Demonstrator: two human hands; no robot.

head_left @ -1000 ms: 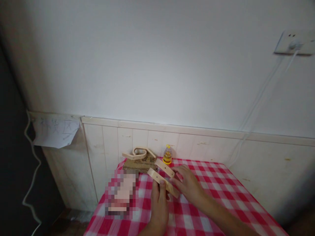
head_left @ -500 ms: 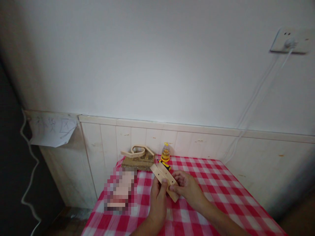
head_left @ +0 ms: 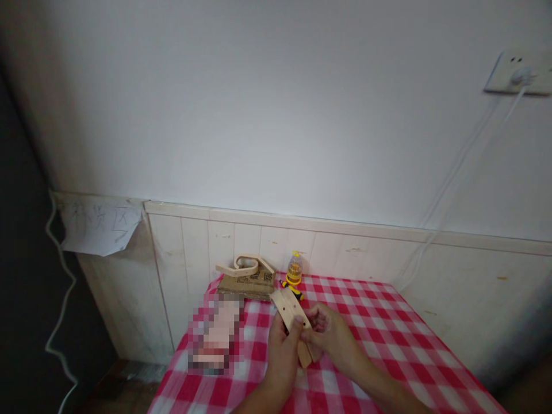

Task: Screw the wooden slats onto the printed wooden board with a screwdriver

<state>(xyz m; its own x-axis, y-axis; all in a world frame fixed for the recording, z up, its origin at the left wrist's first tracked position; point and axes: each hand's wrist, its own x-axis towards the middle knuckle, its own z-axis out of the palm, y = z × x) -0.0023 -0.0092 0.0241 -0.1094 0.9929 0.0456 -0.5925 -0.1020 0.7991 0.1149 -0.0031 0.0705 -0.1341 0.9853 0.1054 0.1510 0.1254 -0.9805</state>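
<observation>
Two pale wooden pieces (head_left: 290,308) with small dark holes are held side by side over the front part of the table. My left hand (head_left: 282,348) is closed round their left side, its thumb lying across the top. From the right, my right hand (head_left: 328,332) grips the lower right part with thumb and bent fingers. The wood's lower ends stick out beneath the hands, and its underside is hidden. Just beyond the wood lies a yellow and black screwdriver (head_left: 297,294), partly covered by it.
A curled wooden frame (head_left: 248,267) rests on a flat cardboard box (head_left: 245,285) at the back left. Beside it stands a clear bottle with yellow parts (head_left: 294,269). A blurred-out flat object (head_left: 218,333) lies left on the checked tablecloth (head_left: 379,322). The wall (head_left: 319,241) closes off the back.
Both hands have turned the wooden pieces so their faces tilt more steeply, and the lower ends now point further down. The whole view has shifted slightly.
</observation>
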